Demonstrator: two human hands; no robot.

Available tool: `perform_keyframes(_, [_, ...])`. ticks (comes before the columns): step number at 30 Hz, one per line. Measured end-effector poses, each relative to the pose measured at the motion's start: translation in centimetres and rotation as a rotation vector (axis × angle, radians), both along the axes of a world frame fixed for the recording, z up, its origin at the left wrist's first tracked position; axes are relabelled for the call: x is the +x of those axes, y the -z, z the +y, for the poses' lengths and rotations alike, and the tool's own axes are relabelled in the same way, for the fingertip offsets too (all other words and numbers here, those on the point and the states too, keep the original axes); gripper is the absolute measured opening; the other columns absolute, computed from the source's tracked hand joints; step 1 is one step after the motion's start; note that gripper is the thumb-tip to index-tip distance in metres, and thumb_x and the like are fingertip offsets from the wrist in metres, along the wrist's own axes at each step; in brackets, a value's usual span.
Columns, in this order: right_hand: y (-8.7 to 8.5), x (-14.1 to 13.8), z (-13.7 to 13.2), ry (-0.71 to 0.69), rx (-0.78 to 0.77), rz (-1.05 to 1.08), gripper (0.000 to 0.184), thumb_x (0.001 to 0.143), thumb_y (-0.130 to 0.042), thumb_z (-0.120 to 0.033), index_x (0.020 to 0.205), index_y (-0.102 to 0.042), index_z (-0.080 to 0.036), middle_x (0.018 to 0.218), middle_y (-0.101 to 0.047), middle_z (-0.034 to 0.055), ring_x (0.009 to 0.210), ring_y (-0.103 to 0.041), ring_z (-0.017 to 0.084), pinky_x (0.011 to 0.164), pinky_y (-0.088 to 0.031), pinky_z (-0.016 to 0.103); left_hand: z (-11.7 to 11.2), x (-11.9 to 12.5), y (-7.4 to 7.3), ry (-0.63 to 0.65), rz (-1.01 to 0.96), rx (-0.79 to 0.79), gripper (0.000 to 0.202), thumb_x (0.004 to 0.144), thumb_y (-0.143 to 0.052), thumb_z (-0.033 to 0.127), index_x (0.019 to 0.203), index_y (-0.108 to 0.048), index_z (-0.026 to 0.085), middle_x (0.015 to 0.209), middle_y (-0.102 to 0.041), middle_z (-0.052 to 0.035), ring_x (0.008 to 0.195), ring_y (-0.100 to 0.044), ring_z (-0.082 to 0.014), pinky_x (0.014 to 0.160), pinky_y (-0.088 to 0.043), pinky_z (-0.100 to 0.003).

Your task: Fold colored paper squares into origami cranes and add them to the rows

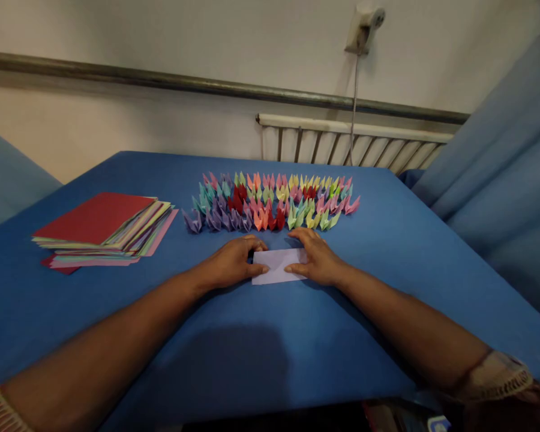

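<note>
A pale lilac sheet of paper [276, 267], folded into a rectangle, is held between my two hands over the table. My left hand [236, 261] grips its left end, thumb on the near face and fingers curled behind. At the right end, my right hand [317, 258] pinches the paper in the same way, its index finger arched above the top edge. Just beyond my hands stand rows of small folded paper cranes [270, 204] in purple, teal, red, pink, yellow and green.
A stack of coloured paper squares [96, 219], red on top, lies at the left on the blue-covered table [364, 336]. Behind the table are a wall, a pipe [184, 84], a radiator [333, 138] and a socket with a cord [362, 33]. A blue curtain [504, 150] hangs at the right.
</note>
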State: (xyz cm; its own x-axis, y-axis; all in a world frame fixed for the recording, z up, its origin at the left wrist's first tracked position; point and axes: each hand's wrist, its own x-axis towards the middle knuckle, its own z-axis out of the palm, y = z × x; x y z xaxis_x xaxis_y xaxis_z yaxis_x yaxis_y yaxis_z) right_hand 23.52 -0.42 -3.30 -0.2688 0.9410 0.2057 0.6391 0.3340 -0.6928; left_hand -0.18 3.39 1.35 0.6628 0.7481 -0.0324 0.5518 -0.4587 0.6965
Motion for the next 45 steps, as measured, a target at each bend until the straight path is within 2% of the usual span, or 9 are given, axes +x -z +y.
perform_keyframes(2, [0.5,0.1,0.0,0.032,-0.033,0.240,0.081,0.064,-0.085,-0.034,0.134,-0.046,-0.024,0.132,-0.050,0.0125,0.111,-0.056,0.025,0.095,-0.046,0.045,-0.1,0.1,0.1,-0.069,-0.173,-0.159,0.029,0.072,-0.071,0.036,0.096,-0.067,0.019,0.091,-0.068,-0.0028,0.078,-0.062,-0.0183,0.071,-0.047,-0.029])
perform_keyframes(4, [0.6,0.1,0.1,0.063,-0.132,0.499,0.077,0.064,-0.084,-0.037,0.131,-0.048,-0.024,0.119,-0.058,0.0098,0.094,-0.062,0.021,0.084,-0.051,0.039,-0.2,0.3,0.2,-0.186,-0.350,-0.307,0.026,0.070,-0.074,0.037,0.083,-0.063,0.018,0.075,-0.065,0.0007,0.064,-0.058,-0.0137,0.059,-0.044,-0.024])
perform_keyframes(9, [-0.3,0.1,0.4,0.053,-0.345,0.838,0.037,0.066,-0.081,-0.041,0.094,-0.068,-0.020,0.083,-0.067,0.0010,0.071,-0.060,0.014,0.070,-0.049,0.030,-0.2,0.5,0.2,-0.407,-0.659,-0.399,0.033,0.066,-0.081,0.035,0.073,-0.053,0.018,0.064,-0.057,0.0056,0.056,-0.053,-0.0086,0.053,-0.041,-0.018])
perform_keyframes(12, [-0.4,0.0,0.4,0.069,-0.344,0.822,0.028,0.067,-0.081,-0.042,0.077,-0.071,-0.018,0.067,-0.065,-0.0005,0.059,-0.053,0.011,0.060,-0.043,0.026,-0.4,0.6,0.3,-0.427,-0.743,-0.454,0.033,0.066,-0.082,0.034,0.083,-0.059,0.018,0.076,-0.064,0.0028,0.063,-0.058,-0.0105,0.059,-0.048,-0.021])
perform_keyframes(16, [-0.4,-0.2,0.3,0.089,-0.304,0.831,0.027,0.066,-0.081,-0.042,0.079,-0.074,-0.019,0.066,-0.067,-0.0007,0.059,-0.054,0.012,0.060,-0.043,0.027,-0.8,0.9,0.4,-0.376,-0.644,-0.531,0.041,0.067,-0.081,0.037,0.098,-0.066,0.017,0.085,-0.071,-0.0034,0.065,-0.062,-0.0132,0.060,-0.051,-0.024])
perform_keyframes(23, [-0.3,-0.2,0.3,0.065,-0.264,0.915,0.031,0.068,-0.081,-0.041,0.092,-0.075,-0.022,0.093,-0.076,0.0021,0.083,-0.066,0.017,0.089,-0.049,0.037,-1.0,0.9,0.4,-0.373,-0.588,-0.377,0.029,0.072,-0.077,0.039,0.087,-0.068,0.015,0.074,-0.069,-0.0020,0.060,-0.058,-0.0114,0.059,-0.048,-0.023])
perform_keyframes(33, [0.3,-0.3,0.3,0.044,-0.230,0.790,0.033,0.066,-0.081,-0.047,0.086,-0.075,-0.022,0.088,-0.076,0.0033,0.080,-0.068,0.019,0.087,-0.052,0.040,-1.2,0.8,0.5,-0.376,-0.573,-0.233,0.024,0.075,-0.074,0.039,0.078,-0.069,0.016,0.067,-0.064,0.0000,0.063,-0.056,-0.0131,0.061,-0.045,-0.024])
perform_keyframes(40, [0.5,-0.5,0.4,-0.008,-0.244,0.883,0.038,0.063,-0.084,-0.039,0.094,-0.071,-0.021,0.090,-0.074,0.0011,0.080,-0.066,0.017,0.084,-0.053,0.037,-1.9,1.3,-0.2,-0.334,-0.584,-0.262,0.030,0.074,-0.074,0.039,0.092,-0.072,0.015,0.086,-0.071,-0.0026,0.075,-0.061,-0.0163,0.072,-0.049,-0.028])
perform_keyframes(45, [0.8,-1.1,-0.1,-0.116,-0.217,0.779,0.030,0.071,-0.079,-0.043,0.088,-0.070,-0.021,0.080,-0.067,-0.0004,0.074,-0.063,0.015,0.074,-0.053,0.032,-2.6,1.6,0.3,-0.292,-0.457,-0.204,0.029,0.077,-0.070,0.041,0.087,-0.071,0.014,0.077,-0.067,-0.0015,0.070,-0.059,-0.0158,0.065,-0.047,-0.026])
